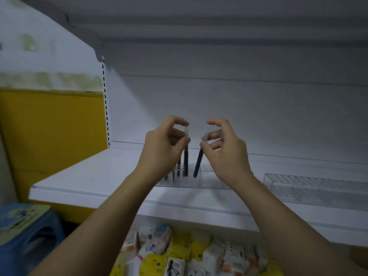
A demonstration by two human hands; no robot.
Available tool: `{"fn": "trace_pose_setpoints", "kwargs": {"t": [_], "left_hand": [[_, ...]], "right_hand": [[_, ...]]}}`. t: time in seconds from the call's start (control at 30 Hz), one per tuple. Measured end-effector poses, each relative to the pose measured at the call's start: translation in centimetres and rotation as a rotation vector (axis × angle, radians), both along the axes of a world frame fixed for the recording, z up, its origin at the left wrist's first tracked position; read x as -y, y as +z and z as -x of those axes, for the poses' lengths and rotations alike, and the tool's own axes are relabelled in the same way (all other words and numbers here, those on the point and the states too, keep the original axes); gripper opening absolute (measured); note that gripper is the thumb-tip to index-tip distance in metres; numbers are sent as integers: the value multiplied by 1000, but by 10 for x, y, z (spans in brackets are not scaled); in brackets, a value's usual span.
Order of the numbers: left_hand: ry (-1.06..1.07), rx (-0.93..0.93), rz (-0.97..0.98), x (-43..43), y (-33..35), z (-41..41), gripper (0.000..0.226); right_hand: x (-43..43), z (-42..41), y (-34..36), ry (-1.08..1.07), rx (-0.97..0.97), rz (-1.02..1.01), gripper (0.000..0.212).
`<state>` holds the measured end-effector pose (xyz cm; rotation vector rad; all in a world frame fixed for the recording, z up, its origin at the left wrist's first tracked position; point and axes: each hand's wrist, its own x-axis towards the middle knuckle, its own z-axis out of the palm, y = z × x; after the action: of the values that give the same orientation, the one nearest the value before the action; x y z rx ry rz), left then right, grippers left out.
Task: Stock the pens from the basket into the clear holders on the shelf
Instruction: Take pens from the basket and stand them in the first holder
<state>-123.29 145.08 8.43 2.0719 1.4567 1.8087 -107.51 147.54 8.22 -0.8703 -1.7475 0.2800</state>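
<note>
Fingertips (184,122) of the left hand (165,150) curl in and pinch the pale cap end of the left pen (186,162). The right hand (227,150) grips the right pen (198,163) the same way, thumb and fingers narrow round its top. Holding so high leaves each barrel free below, most likely so the lower ends can be steered into single cells. Nearest, under the front edge of the white shelf (89,176), lie yellow and white packets (179,253), with a blue stool (25,232) off the shelf's left end; no basket is in view. Set back from the front edge, about midway along the shelf, sits the clear holder (211,179), its top a grid of small cells. Both pens reach down to it. The left pen is almost upright, just beside a few stocked pens (179,168) standing at the holder's left end. The right pen leans with its top toward the right hand, apart from the others, and blur hides whether either is seated. Each pen looks slim, with a dark barrel and a whitish, half-clear cap. Toward the shelf's right end lies a second clear holder (310,184), no pens showing in it, probably the next to fill. Beyond rises the plain back panel (239,100).
</note>
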Motion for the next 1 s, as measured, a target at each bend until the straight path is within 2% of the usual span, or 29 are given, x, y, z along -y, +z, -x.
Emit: {"fn": "trace_pose_setpoints", "kwargs": {"t": [0.23,0.5,0.6,0.67,0.8,0.9,1.0], "left_hand": [[78,-46,-44,-22,15,9,25],[114,-102,64,-45,5,16,24],[134,-123,73,-51,0,18,24],[181,-169,83,-57,-2,19,24],[305,-260,172,-70,-7,21,23],[332,-295,197,-74,-12,22,23],[338,-330,162,-73,-15,22,27]], "right_hand": [[-32,29,7,-31,1,-15,38],[-57,40,0,-31,29,54,39],[-65,39,-6,-13,84,91,38],[-68,38,-13,-12,187,112,37],[-67,34,-27,-31,437,198,58],[-63,30,-30,-20,519,231,75],[-63,28,-27,-3,547,243,83]]}}
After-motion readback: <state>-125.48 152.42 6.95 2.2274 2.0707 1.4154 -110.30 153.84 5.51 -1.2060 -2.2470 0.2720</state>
